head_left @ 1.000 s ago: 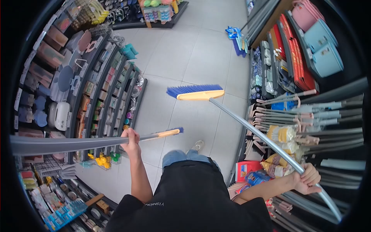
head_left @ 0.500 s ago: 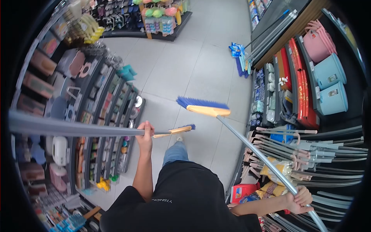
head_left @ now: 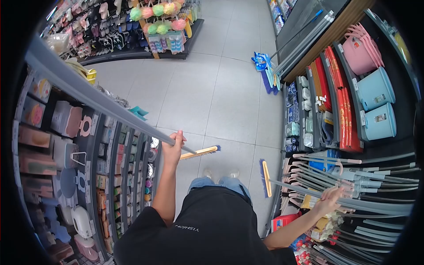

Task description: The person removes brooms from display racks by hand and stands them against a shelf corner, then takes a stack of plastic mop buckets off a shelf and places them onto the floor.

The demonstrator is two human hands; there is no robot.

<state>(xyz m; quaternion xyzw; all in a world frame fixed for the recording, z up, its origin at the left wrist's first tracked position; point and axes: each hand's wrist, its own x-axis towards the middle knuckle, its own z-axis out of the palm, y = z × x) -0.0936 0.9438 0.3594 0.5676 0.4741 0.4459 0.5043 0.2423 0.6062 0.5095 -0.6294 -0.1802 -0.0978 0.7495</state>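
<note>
My left hand (head_left: 173, 148) is wrapped around the grey handle of a broom (head_left: 200, 152), whose wooden head with blue bristles hangs low over the floor. That handle slants up and away to the upper left. On the right, my right hand (head_left: 329, 199) grips the handle of a second broom (head_left: 266, 178). Its yellowish head and blue bristles point toward the aisle, close to the shelf's edge. The second handle lies nearly level, in front of many hanging handles (head_left: 380, 170), and its far end blends in with them.
Shelves of boxed goods (head_left: 37, 163) line the left side. Blue bins (head_left: 380, 121) and pink bins (head_left: 362, 53) stand on the right shelves. More brooms (head_left: 269, 79) lean farther along the right. Bath puffs (head_left: 163, 28) hang on a far stand above the tiled floor (head_left: 190, 88).
The right-hand broom has swung from over the aisle to the right, its head dropping and its handle levelling. The left-hand broom's handle has tilted upward. My view has shifted.
</note>
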